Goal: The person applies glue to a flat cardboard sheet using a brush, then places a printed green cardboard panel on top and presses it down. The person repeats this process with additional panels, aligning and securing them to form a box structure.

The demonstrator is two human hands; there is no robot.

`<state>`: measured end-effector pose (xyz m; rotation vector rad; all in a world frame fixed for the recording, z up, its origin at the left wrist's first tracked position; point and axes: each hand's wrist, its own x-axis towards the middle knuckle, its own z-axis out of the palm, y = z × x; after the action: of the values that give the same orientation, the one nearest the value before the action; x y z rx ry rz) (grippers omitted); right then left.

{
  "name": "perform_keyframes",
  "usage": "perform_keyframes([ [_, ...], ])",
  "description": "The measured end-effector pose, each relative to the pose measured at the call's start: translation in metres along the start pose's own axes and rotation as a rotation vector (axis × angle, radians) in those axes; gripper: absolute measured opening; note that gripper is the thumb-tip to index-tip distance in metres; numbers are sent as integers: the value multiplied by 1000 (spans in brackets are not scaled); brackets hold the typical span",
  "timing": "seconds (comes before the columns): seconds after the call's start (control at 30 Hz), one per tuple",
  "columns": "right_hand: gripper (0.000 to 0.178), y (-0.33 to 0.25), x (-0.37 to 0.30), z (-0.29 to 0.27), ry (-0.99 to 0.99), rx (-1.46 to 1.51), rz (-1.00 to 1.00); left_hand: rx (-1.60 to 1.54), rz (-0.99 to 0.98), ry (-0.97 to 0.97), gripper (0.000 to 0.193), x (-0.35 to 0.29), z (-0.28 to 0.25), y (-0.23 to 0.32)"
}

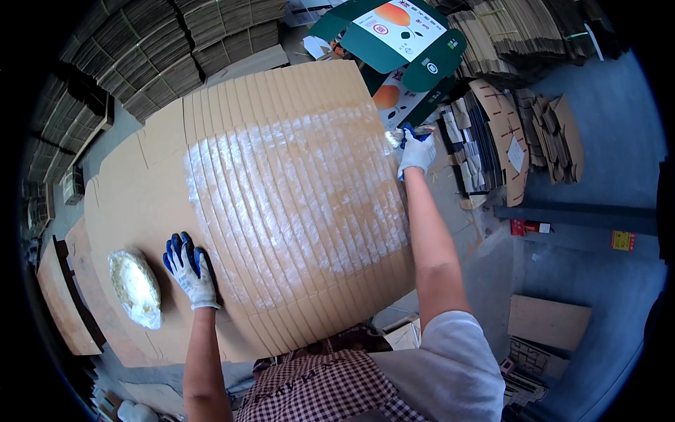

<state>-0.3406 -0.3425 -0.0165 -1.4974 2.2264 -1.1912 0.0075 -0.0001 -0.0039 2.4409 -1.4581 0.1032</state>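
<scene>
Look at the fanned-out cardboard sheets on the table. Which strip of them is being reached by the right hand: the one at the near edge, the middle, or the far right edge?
The far right edge: the right hand holds a brush at the last glue-coated cardboard sheets; the left hand presses flat on bare cardboard.

Stacks of flattened brown cardboard [151,53] line the far side, a grey concrete floor [598,211] spreads to the right, and daylight falls evenly.

Left hand [188,271] lies flat, gloved fingers spread — right hand [416,151] reaches far forward, arm straight, fingers curled.
</scene>
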Motion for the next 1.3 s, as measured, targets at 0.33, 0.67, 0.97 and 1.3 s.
perform_keyframes([
  [0.33,27,-29,-23,-13,-207,214,14,10,-18,-4,42,-2,2,-2],
  [0.67,31,-27,-28,-35,-228,-17,-170,14,-21,-1,42,-3,0,-3],
  [0.97,41,0,-1,-41,-294,-231,-386,-1,-17,11,42,-2,2,0],
  [1.3,28,-18,16,-5,-515,4,-354,-12,-37,7,41,0,0,4],
])
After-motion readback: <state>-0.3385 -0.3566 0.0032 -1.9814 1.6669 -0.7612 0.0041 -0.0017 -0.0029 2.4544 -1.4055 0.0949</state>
